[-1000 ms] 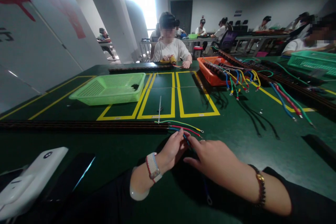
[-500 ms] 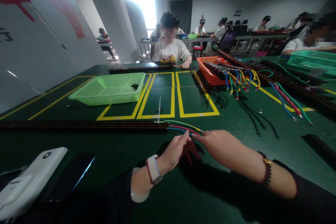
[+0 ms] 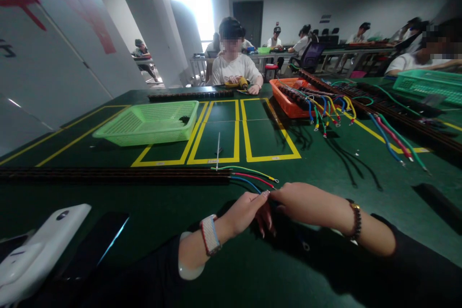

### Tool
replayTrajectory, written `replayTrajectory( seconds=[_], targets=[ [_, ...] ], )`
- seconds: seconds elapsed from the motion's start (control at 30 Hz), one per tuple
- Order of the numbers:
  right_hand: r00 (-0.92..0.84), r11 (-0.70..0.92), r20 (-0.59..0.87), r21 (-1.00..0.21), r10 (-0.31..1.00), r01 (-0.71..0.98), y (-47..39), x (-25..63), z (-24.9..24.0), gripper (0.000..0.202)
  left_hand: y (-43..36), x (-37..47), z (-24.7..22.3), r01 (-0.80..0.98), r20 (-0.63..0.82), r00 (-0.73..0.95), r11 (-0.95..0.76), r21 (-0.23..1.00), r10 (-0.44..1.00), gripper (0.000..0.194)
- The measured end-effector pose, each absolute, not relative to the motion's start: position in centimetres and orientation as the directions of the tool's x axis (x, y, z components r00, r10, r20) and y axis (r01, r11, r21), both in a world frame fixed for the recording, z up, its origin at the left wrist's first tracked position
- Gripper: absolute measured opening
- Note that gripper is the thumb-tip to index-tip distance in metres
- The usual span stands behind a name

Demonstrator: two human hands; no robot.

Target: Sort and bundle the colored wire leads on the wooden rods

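A blue wire (image 3: 247, 182) runs from the right end of a long dark busway-like strip (image 3: 119, 176) to my hands. My left hand (image 3: 249, 214) pinches it between thumb and finger, the other fingers hanging loosely below. Fingertip to fingertip with it, my right hand (image 3: 299, 202) is closed on the same wire. Below my right hand a ring terminal (image 3: 306, 246) shows in shadow, apparently on the wire's end. A red wire (image 3: 254, 179) and a yellow-green wire (image 3: 252, 170) with a ring terminal lie just beyond, untouched. A white cable tie (image 3: 218, 151) stands upright around the strip.
A light green basket (image 3: 144, 125) stands beyond the strip. An orange basket (image 3: 288, 98) holds wired strips. Two phones, one white (image 3: 46, 250) and one dark (image 3: 96, 245), lie at left. A co-worker (image 3: 236, 60) sits opposite with a yellow tool.
Both hands have come slightly nearer to me with the blue wire, drawing it away from the red one. The ring terminal now shows below my right hand.
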State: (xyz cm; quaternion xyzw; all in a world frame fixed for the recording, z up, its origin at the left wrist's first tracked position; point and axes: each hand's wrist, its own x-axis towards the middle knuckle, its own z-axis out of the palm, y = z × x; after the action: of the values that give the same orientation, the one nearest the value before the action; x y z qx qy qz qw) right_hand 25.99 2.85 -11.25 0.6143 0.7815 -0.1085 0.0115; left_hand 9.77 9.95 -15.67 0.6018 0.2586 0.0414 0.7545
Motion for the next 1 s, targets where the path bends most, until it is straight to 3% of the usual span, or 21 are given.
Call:
replayTrajectory(
  seconds=[0.13, 0.23, 0.3, 0.47, 0.8, 1.0],
  targets=[
    [-0.143, 0.021, -0.238, -0.454, 0.961, 0.891, 4.4, 27.8, -9.4, 0.039, 9.8, 9.8, -15.4, 0.243, -0.343, 0.871, 0.300, 0.922, 0.351, 0.058],
    [0.049, -0.109, -0.118, -0.582, 0.992, 0.806, 6.3, 29.5, -10.1, 0.049, 9.7, 9.8, -15.0, 0.240, -0.340, 0.873, 0.298, 0.924, 0.351, 0.060],
    [0.107, -0.102, -0.032, -0.643, 0.994, 0.759, 7.5, 30.4, -11.7, 0.051, 9.6, 9.8, -14.9, 0.243, -0.342, 0.872, 0.297, 0.923, 0.350, 0.060],
    [0.020, -0.039, -0.034, -0.783, 0.999, 0.621, 9.4, 30.7, -15.6, 0.051, 9.5, 9.8, -14.8, 0.245, -0.342, 0.872, 0.292, 0.924, 0.351, 0.060],
    [-0.113, 0.054, -0.028, -0.754, 0.993, 0.655, 9.7, 28.6, -16.4, 0.058, 9.5, 9.8, -14.7, 0.247, -0.339, 0.874, 0.283, 0.927, 0.349, 0.058],
    [-0.080, 0.057, -0.001, -0.692, 0.997, 0.719, 9.6, 28.2, -16.4, 0.054, 9.4, 9.8, -14.8, 0.241, -0.332, 0.875, 0.278, 0.930, 0.353, 0.059]
  ],
)
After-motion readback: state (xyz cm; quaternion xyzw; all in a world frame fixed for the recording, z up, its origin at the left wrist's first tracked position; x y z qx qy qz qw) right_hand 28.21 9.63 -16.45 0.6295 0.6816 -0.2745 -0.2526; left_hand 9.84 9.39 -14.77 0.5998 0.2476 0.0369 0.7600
